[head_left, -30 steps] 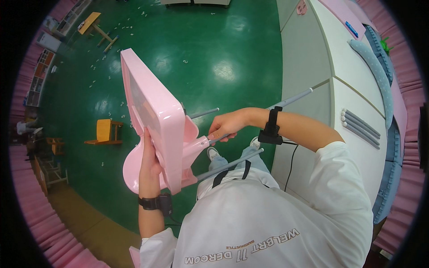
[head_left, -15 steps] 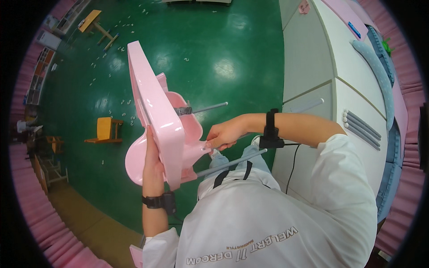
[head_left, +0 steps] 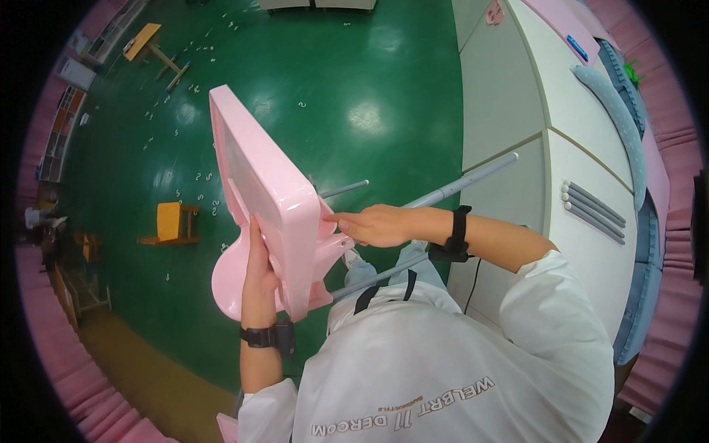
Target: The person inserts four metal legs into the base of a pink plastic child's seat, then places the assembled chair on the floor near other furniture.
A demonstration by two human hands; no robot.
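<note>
A pink plastic high chair [head_left: 284, 184] with a tray-like panel and long grey tube legs is held up tilted before me. My left hand [head_left: 260, 277] is closed on it, between the panel and the rounded pink part [head_left: 230, 282]. At the socket of one grey leg [head_left: 465, 181] is my right hand [head_left: 380, 224]. Its index finger stretches onto the pink plastic and the lower fingers bend; the leg passes behind this hand. Another leg [head_left: 346, 189] points away past the chair, and a lower one [head_left: 384, 275] crosses my legs.
On the white cabinet [head_left: 509, 111] at my right lie several grey tubes [head_left: 594, 213] with white ends and a long pale-blue cushion [head_left: 617, 122]. A yellow wooden chair [head_left: 170, 223] and a small table [head_left: 155, 53] stand on the green floor [head_left: 354, 74] at left.
My right hand has loosened at the leg socket and stretched its index finger onto the pink plastic. The high chair has turned slightly, so more of the right-hand leg shows. My left hand keeps hold.
</note>
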